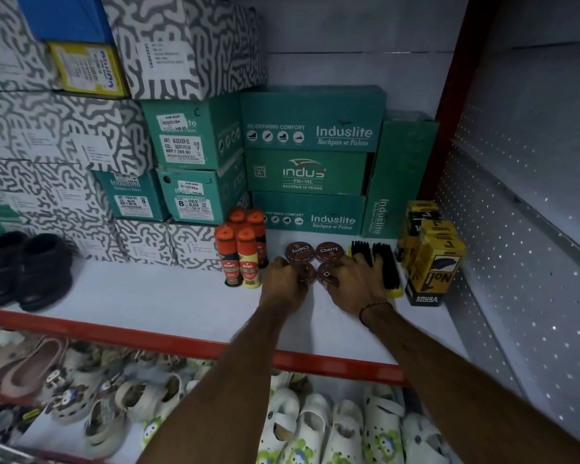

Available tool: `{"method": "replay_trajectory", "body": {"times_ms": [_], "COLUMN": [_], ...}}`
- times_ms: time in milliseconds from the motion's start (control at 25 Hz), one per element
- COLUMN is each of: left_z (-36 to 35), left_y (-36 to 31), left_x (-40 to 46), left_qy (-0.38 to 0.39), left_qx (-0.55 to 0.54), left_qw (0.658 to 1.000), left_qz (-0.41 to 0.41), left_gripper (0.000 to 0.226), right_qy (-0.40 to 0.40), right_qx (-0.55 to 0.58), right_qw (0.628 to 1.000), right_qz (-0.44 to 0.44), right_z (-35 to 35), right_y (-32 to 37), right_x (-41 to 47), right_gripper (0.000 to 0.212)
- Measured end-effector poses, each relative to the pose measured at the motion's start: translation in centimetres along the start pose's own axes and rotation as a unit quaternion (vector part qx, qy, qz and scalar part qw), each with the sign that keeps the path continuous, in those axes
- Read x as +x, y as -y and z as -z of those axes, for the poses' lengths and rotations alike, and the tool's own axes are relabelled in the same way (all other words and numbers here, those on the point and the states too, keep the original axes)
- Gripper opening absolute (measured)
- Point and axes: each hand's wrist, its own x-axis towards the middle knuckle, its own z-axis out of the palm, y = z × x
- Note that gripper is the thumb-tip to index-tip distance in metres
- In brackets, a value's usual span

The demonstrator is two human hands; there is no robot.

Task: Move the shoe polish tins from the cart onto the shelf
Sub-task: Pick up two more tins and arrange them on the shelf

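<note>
Two round brown tins marked "Cherry" lie flat on the white shelf (168, 306): one at the back left (299, 251), one at the back right (329, 251). Just in front of them, each of my hands grips another brown tin down on the shelf. My left hand (286, 279) closes over the front left tin (307, 272), mostly hiding it. My right hand (355, 283) holds the front right tin (325, 274), whose lid partly shows. The cart is out of view.
Several orange-capped Kiwi polish bottles (241, 252) stand left of the tins. Black shoe brushes (384, 262) and yellow Venus boxes (431, 256) crowd the right. Green Induslite boxes (312, 162) fill the back. Black shoes (27, 269) sit far left. A red shelf edge (181, 343) runs below.
</note>
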Motion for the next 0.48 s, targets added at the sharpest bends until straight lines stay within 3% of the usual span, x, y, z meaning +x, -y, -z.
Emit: {"method": "replay_trajectory", "body": {"times_ms": [480], "left_z": [0.66], "left_y": [-0.51], "left_x": [-0.24], "left_qy": [0.031], "left_qx": [-0.004], "left_qw": [0.999], "left_qz": [0.011], "left_gripper": [0.05], "right_qy": [-0.035], "right_qx": [0.05], "right_qw": [0.997], "right_qz": [-0.038], "right_z": [0.34], "right_y": [-0.59], "right_x": [-0.34], "right_gripper": [0.04]}}
